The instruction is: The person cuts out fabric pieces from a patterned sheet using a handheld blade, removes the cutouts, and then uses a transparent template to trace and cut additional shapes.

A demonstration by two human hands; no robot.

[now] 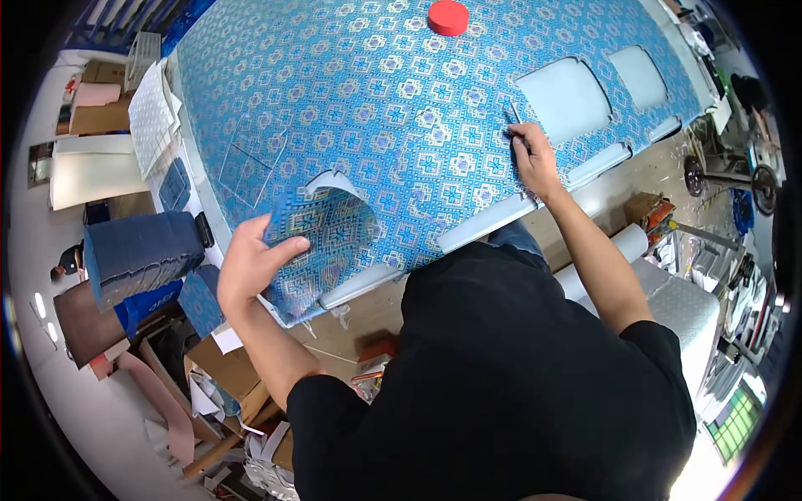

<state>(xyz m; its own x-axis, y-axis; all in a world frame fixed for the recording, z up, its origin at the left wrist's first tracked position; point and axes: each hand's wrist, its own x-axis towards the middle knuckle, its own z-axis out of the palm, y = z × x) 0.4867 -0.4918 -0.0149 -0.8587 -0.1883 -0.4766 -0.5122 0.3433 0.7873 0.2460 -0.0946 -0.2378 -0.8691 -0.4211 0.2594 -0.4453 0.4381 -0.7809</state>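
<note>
Blue patterned fabric [401,108] covers a large table, with rounded openings cut in it at the right that show a pale surface. My left hand [251,263] grips a loose fabric piece [322,242] between thumb and fingers at the lower left, lifted from the table beside a curved cut edge. Near the larger opening [564,100], my right hand [535,157] is closed round a thin, pointed tool [515,111], whose exact kind I cannot make out. A pale strip [484,224] shows along the table's near edge.
A red round object [449,17] lies at the far side of the fabric. Stacked dark blue sheets [142,255] and cardboard boxes [225,367] stand left. At the right are white rolls [626,244] and a metal rack [710,238]. Another person [67,265] is at the far left.
</note>
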